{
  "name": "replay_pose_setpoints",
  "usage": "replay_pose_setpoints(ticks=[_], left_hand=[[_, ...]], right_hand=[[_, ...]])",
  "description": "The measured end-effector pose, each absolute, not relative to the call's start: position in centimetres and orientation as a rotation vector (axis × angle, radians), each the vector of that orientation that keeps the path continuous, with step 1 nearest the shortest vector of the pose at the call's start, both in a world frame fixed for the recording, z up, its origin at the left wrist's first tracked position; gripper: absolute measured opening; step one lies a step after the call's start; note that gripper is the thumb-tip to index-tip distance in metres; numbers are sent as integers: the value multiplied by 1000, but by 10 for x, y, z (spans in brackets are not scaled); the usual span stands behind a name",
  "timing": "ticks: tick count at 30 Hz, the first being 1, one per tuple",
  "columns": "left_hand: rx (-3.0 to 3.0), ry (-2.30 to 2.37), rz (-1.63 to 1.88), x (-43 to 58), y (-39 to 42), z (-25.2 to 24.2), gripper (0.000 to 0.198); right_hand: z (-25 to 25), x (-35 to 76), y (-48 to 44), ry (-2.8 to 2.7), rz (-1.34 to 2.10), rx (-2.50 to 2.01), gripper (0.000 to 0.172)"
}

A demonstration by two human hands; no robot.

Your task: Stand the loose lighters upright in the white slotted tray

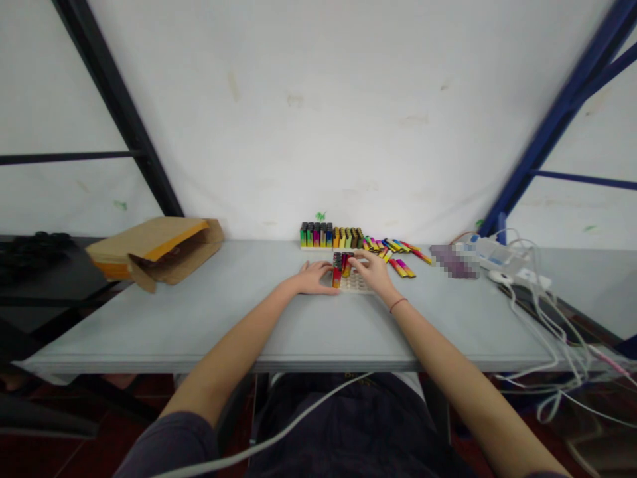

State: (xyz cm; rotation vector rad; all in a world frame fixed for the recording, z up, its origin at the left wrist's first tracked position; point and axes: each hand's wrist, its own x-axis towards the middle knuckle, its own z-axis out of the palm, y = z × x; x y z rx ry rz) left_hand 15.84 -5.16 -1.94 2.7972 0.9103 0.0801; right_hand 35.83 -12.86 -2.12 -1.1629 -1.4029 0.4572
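Observation:
A white tray with round holes lies on the table in front of me. At its left end a row of red-and-yellow lighters with black tops stands upright. My left hand curves around that end, thumb in front and fingers behind, gripping the tray's edge. Over the tray, my right hand pinches a red-and-yellow lighter just right of the row. Its lower end is at the holes; whether it is seated I cannot tell. The tray's right end is partly hidden by my right hand.
Behind stand filled rows of multicoloured lighters and yellow-to-dark lighters. Loose lighters lie to the right. An open cardboard box sits at the left. A pixelated item, power strip and tangled white cables occupy the right.

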Motion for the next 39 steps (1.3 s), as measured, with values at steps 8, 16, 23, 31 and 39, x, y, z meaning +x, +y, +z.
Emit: replay_pose_setpoints(ticks=[8, 16, 23, 31, 39], left_hand=[[2811, 891, 96, 158, -51, -20, 84], [2796, 902, 99, 158, -52, -18, 84], [2797, 899, 84, 158, -51, -18, 88], [2805, 904, 67, 158, -51, -18, 87], [2812, 902, 60, 159, -53, -16, 87]], right_hand=[[-22, 355, -129, -1400, 383, -1188, 22], [-13, 363, -130, -1547, 283, -1263, 23], [-18, 454, -130, -1199, -185, -2038, 28], [-37, 493, -133, -1271, -12, -2315, 20], [-28, 477, -126, -1109, 213, -1625, 21]])
